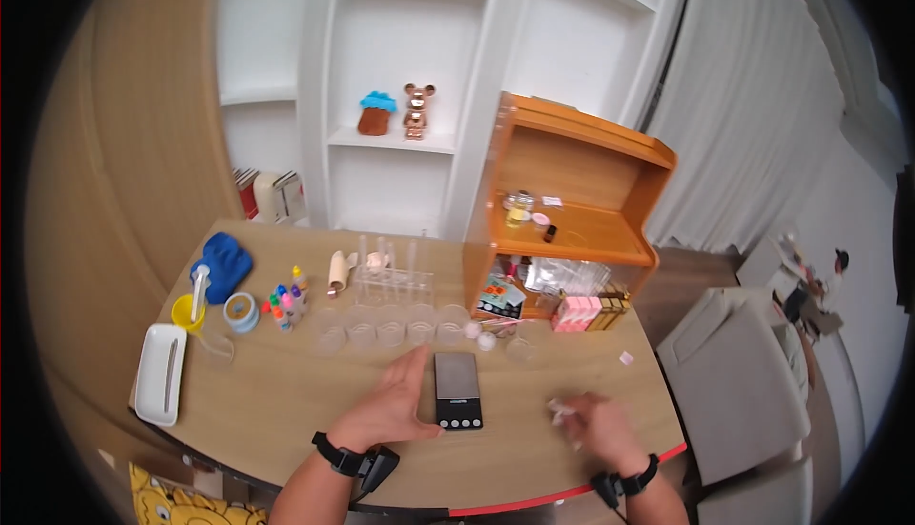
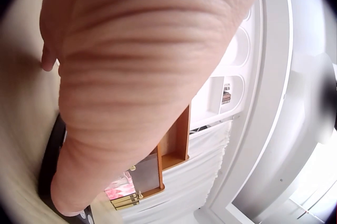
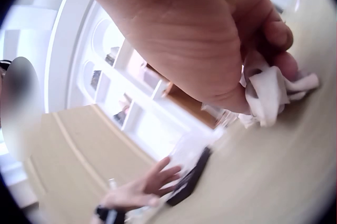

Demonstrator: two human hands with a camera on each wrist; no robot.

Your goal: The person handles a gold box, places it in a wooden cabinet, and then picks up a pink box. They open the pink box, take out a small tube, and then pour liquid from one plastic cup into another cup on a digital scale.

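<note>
A black digital scale [image 1: 458,378] with a grey weighing plate lies near the middle of the table. Beside its left edge, my left hand [image 1: 386,405] has its fingers stretched forward, and the thumb reaches the scale's lower left corner. In the left wrist view the palm side of the left hand [image 2: 131,76] hides most of the scale. To the right of the scale, my right hand [image 1: 607,432] grips a crumpled white tissue [image 3: 268,95] low over the tabletop. The right wrist view shows fingers and thumb curled round this tissue, with folds sticking out below.
Behind the scale stand a row of clear cups [image 1: 391,327] and a clear test-tube rack [image 1: 396,284]. Paint bottles [image 1: 284,308], a yellow cup [image 1: 188,313] and a white tray [image 1: 152,401] are at left. A wooden shelf [image 1: 572,230] stands back right, with pink boxes [image 1: 577,313].
</note>
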